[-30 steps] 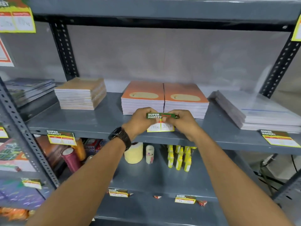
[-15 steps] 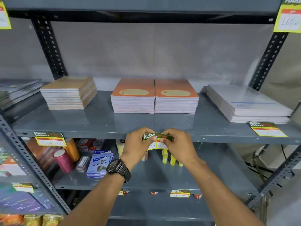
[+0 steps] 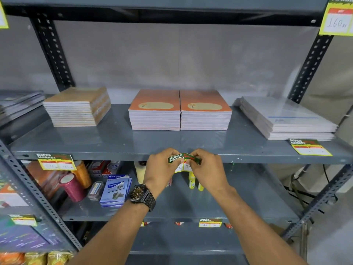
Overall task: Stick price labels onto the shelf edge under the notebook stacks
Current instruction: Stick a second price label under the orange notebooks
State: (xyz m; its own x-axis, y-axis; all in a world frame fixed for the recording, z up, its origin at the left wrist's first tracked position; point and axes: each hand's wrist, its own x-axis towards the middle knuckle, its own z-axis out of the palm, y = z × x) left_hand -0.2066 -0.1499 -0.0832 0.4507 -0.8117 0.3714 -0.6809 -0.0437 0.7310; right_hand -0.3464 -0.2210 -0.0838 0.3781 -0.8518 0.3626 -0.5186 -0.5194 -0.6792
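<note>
A green, yellow and white price label (image 3: 183,162) is pinched at both ends, by my left hand (image 3: 162,167) and my right hand (image 3: 207,167). It sits against the front edge of the grey shelf (image 3: 114,156), below two side-by-side orange notebook stacks (image 3: 180,109). A brown notebook stack (image 3: 77,107) lies at the left, with a stuck label (image 3: 55,162) on the edge beneath it. A white stack (image 3: 284,117) lies at the right, with a label (image 3: 309,147) flat on the shelf in front of it.
Dark perforated uprights (image 3: 51,52) stand at the shelf's back corners. The lower shelf holds tape rolls (image 3: 71,187), a blue stapler box (image 3: 116,190), a cream roll and yellow bottles (image 3: 192,180). More labels hang on the lower edge (image 3: 210,222) and top right (image 3: 337,22).
Both hands have carried the label down from in front of the orange stacks to the shelf's front edge. The view has shifted a little to the right.
</note>
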